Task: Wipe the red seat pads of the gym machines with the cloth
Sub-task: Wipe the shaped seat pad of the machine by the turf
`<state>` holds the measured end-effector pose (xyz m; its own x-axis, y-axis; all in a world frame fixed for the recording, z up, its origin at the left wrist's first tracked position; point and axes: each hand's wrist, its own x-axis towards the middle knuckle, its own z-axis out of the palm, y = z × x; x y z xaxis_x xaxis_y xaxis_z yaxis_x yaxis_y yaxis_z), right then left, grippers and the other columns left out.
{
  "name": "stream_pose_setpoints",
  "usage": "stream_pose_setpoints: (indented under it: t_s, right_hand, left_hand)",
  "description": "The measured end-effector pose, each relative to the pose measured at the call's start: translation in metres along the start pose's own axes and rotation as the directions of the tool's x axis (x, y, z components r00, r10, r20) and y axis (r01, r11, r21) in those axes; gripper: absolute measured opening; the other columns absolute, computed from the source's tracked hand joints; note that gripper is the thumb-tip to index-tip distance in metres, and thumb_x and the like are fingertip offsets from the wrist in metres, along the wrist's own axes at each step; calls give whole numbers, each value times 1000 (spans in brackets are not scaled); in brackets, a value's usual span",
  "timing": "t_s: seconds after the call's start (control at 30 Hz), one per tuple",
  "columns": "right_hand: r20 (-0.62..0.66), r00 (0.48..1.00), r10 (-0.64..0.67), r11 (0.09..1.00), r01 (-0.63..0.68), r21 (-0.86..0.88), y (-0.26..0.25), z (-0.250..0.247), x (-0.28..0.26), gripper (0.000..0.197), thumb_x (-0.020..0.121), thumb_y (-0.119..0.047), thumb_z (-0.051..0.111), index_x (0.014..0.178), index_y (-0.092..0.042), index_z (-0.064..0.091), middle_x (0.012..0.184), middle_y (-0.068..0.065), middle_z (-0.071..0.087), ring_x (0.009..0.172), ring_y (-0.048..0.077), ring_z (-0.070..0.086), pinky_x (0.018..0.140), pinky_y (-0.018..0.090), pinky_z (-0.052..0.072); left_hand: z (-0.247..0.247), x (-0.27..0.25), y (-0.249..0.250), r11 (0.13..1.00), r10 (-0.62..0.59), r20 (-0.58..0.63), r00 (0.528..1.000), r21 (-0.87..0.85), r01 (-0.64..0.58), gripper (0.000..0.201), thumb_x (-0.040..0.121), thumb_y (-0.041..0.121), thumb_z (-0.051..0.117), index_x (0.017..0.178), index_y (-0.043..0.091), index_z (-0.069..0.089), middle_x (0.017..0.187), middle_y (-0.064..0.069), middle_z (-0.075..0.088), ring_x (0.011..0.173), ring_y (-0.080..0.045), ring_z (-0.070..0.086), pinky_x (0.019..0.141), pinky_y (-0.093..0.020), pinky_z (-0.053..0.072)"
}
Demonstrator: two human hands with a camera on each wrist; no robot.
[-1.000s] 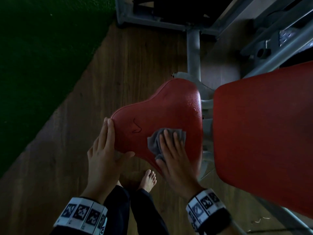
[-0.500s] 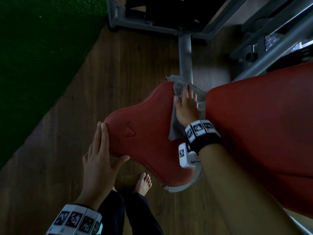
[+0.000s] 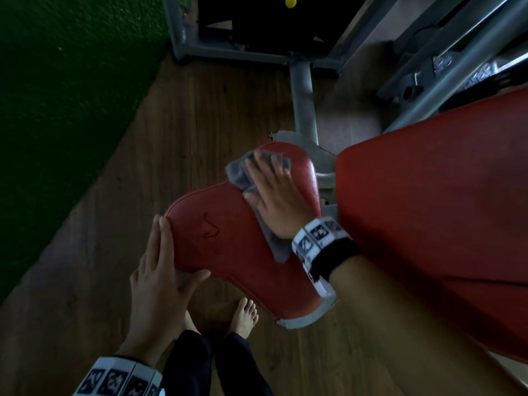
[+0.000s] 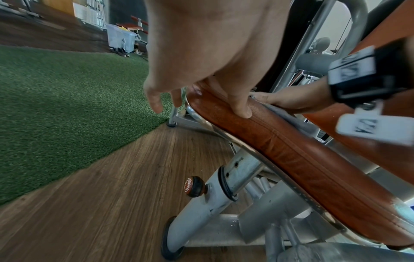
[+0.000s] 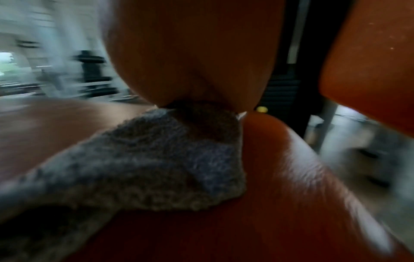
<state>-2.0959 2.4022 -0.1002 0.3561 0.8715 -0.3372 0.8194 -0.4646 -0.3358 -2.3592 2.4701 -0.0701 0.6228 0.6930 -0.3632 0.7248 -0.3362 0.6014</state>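
Note:
A red, heart-shaped seat pad (image 3: 228,247) (image 4: 291,147) (image 5: 280,203) sits on a grey machine frame. My right hand (image 3: 274,195) lies flat on a grey cloth (image 3: 241,174) (image 5: 139,163) and presses it onto the pad's far left lobe. Part of the cloth trails under my wrist. My left hand (image 3: 160,270) (image 4: 201,62) rests against the pad's near left edge, fingers straight along the rim and thumb on the front edge. A larger red back pad (image 3: 428,224) stands to the right.
The grey seat post (image 3: 304,101) and machine base (image 3: 243,52) are beyond the pad, with an adjustment knob (image 4: 195,186) under the seat. Green turf (image 3: 57,110) borders the wooden floor (image 3: 114,281) on the left. My bare foot (image 3: 244,315) stands below the pad.
My right hand has slid the cloth from the pad's far right edge to its far left lobe. A second ago it was near the front middle. My left hand has stayed at the edge.

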Motion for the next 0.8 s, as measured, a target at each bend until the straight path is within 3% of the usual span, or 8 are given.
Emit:
stream_pose_setpoints:
  t_s: [0.1, 0.2, 0.33, 0.4, 0.53, 0.6, 0.7, 0.8]
  right_hand:
    - [-91, 972, 216, 976, -214, 34, 25, -12, 28, 65, 101, -44, 34, 155, -18, 7, 163, 7, 2, 149, 32, 2, 120, 50, 5]
    - [-84, 921, 380, 910, -356, 213, 42, -23, 40, 63, 102, -43, 34, 154, -16, 10, 162, 9, 11, 147, 33, 17, 118, 51, 20]
    - [145, 724, 674, 608, -656, 447, 56, -41, 41, 60, 103, -45, 27, 155, -23, 8, 152, 19, 33, 134, 37, 41, 104, 45, 34]
    - [155, 674, 722, 573, -708, 412, 51, -43, 30, 57, 103, -45, 24, 155, -23, 12, 144, 20, 44, 129, 36, 46, 102, 43, 36]
    - [15, 693, 720, 632, -665, 398, 27, -26, -13, 54, 104, -36, 30, 152, -15, 21, 142, 20, 46, 127, 35, 46, 103, 42, 35]
    - [-33, 696, 717, 651, -652, 389, 16, -12, -33, 56, 104, -36, 33, 153, -14, 19, 151, 16, 35, 135, 32, 38, 109, 41, 30]
    - [-141, 717, 683, 718, -622, 313, 16, 2, -40, 60, 104, -35, 33, 154, -10, 13, 162, 10, 7, 148, 28, 13, 118, 36, 15]
    - [-188, 744, 641, 760, -583, 286, 30, 1, -17, 60, 103, -34, 33, 155, -13, 11, 162, 6, 10, 148, 24, 13, 119, 39, 15]
  left_hand:
    - [0, -1, 1, 1000, 1, 4, 1000, 5, -1, 111, 79, 51, 67, 154, 35, -13, 164, 11, -6, 149, -20, 15, 104, -61, 32]
    - [1, -1, -1, 1000, -12, 5, 1000, -3, 12, 111, 79, 50, 68, 155, 35, -12, 165, 10, -3, 149, -22, 17, 104, -64, 31]
    - [1, 0, 0, 1000, -22, 15, 1000, -4, 22, 112, 77, 52, 67, 156, 35, -10, 165, 11, -4, 147, -25, 21, 102, -64, 33]
    - [1, 1, 1, 1000, -27, 20, 999, 0, 27, 111, 75, 55, 64, 156, 34, -9, 164, 12, -5, 146, -27, 24, 101, -64, 34]
    - [1, 2, 0, 999, -42, 35, 998, 4, 42, 111, 72, 61, 59, 156, 33, -8, 164, 12, -5, 145, -31, 26, 100, -65, 35]
    - [1, 2, 0, 999, -44, 36, 998, -2, 44, 111, 71, 62, 57, 156, 34, -8, 165, 10, -2, 145, -30, 25, 98, -67, 35]
    - [2, 3, 1, 999, -43, 36, 998, -7, 43, 111, 70, 63, 56, 156, 34, -7, 165, 8, 0, 146, -30, 25, 97, -69, 35]
    - [2, 4, -1, 999, -38, 39, 999, 1, 38, 111, 71, 61, 60, 157, 32, -5, 165, 8, -1, 145, -32, 27, 97, -69, 34]
